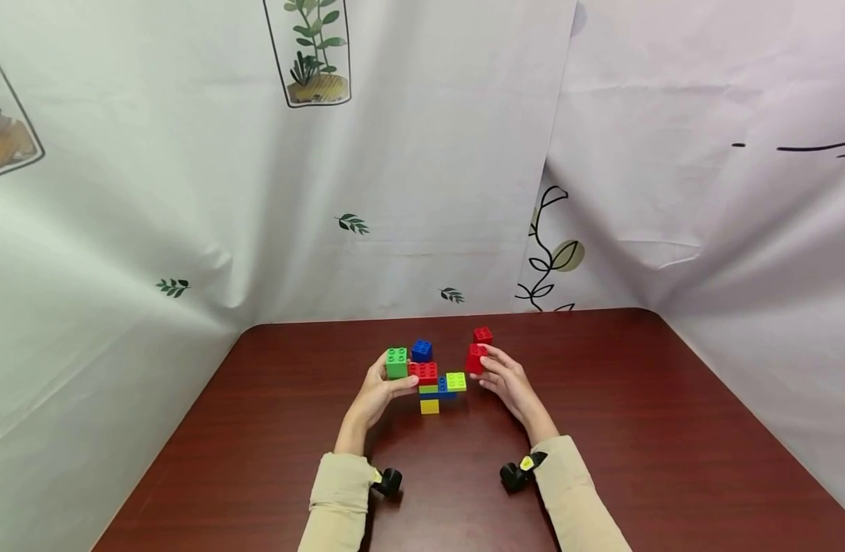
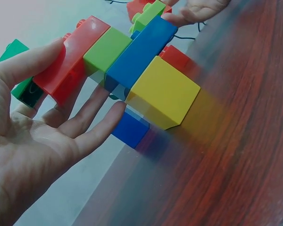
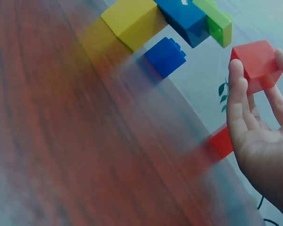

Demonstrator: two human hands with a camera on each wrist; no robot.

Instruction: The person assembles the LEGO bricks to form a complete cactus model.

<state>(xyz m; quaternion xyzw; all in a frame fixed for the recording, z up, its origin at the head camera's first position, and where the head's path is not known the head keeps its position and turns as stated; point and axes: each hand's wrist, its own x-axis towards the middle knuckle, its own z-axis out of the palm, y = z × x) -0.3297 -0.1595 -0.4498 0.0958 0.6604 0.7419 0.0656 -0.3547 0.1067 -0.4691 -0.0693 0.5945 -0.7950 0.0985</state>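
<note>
My left hand (image 1: 374,395) pinches a stack of joined toy building bricks by its red brick (image 2: 78,54), thumb on one side and fingers on the other. A green brick (image 1: 396,363) sits at the stack's left end. Below the red one come a lime brick (image 2: 107,52), a long blue brick (image 2: 141,54) and, lowest, a yellow brick (image 2: 166,92). Another lime brick (image 1: 455,382) tops the blue one's right end. Between thumb and fingertips, my right hand (image 1: 511,381) holds a loose red brick (image 3: 257,61), raised to the right of the stack and apart from it.
On the brown table (image 1: 257,460), behind the hands, stand a dark blue brick (image 3: 165,57) and a second red brick (image 1: 482,335). A white patterned cloth (image 1: 429,192) hangs behind the far edge. Each wrist wears a small black camera (image 1: 388,481).
</note>
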